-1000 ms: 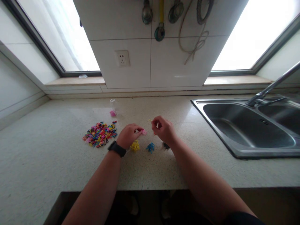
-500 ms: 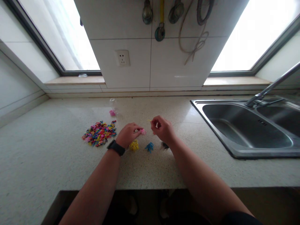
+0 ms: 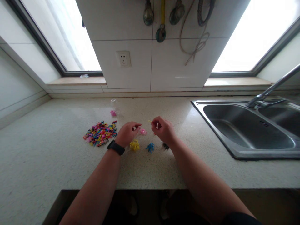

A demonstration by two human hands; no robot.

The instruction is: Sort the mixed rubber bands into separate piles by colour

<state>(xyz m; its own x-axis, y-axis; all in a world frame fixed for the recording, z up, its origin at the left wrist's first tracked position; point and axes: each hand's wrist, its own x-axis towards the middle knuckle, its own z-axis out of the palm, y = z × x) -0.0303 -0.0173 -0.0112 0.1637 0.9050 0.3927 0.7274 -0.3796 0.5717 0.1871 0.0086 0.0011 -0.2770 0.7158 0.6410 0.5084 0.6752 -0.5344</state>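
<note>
My right hand (image 3: pixel 164 128) is closed in a pinch on a small yellow elastic band (image 3: pixel 149 121), whose end sticks out left of the fingertips. Wearing a black watch, my left hand (image 3: pixel 127 133) hovers beside a small pink pile of bands (image 3: pixel 142 131), thumb and forefinger slightly apart with nothing visible between them. A yellow pile (image 3: pixel 134 145) lies just below that hand, and a blue pile (image 3: pixel 150 147) sits between my wrists. The dark pile (image 3: pixel 165 145) is partly hidden by my right wrist. To the left spreads a large heap of mixed-colour bands (image 3: pixel 100 133).
Behind the heap lies a clear container (image 3: pixel 114 104) with something pink (image 3: pixel 113 113) at its near end. A double steel sink (image 3: pixel 213 131) with a faucet (image 3: pixel 269 90) is on the right. The tiled wall with a socket (image 3: pixel 123 58) bounds the speckled counter (image 3: pixel 150 175).
My left fingers have come off the pink pile and drawn back slightly to the left, parting a little. My right hand keeps its pinch on the yellow band, almost still.
</note>
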